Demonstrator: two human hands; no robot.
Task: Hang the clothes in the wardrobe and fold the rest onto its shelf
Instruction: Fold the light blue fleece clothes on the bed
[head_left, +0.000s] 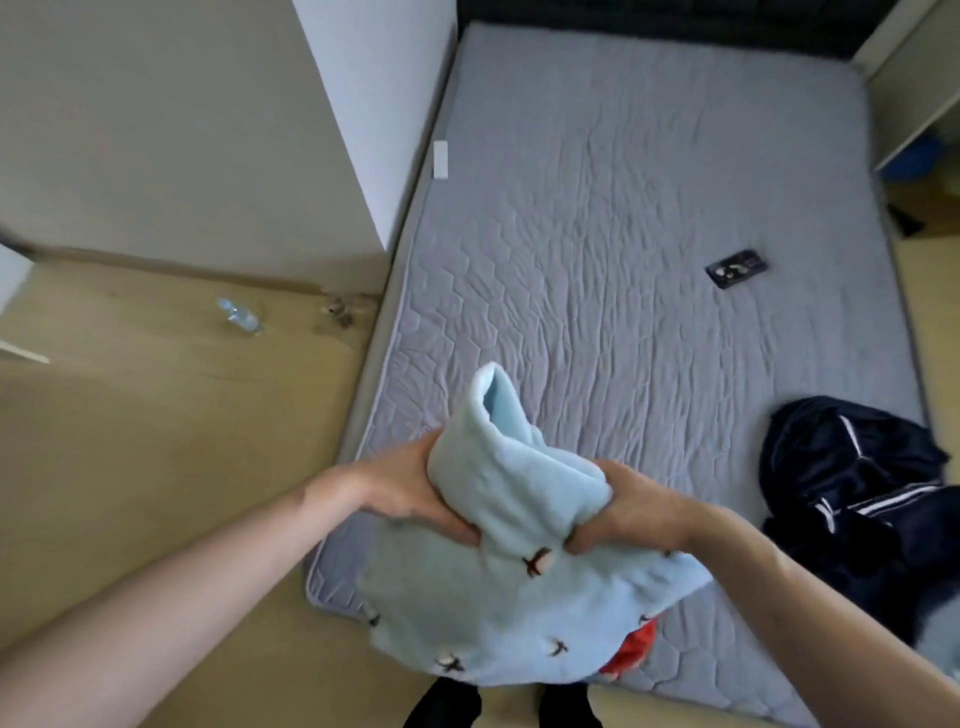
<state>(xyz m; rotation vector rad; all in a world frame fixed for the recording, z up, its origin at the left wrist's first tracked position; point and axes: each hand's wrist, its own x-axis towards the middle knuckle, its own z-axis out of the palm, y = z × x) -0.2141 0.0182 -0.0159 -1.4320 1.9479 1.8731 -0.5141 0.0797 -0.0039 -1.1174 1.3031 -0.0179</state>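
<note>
Fleece (519, 587): left hand (415, 493) and right hand (634, 512) both grip it above bed (623, 208); advisable: spread flat, align edges before folding.

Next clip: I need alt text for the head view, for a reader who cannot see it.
Both hands, left hand and right hand, grip a light blue fleece garment bunched above the near corner of a bare grey mattress. A dark navy garment with white stripes lies on the mattress to the right, a small dark phone-like object farther up, and a plastic bottle on the wooden floor at left.
</note>
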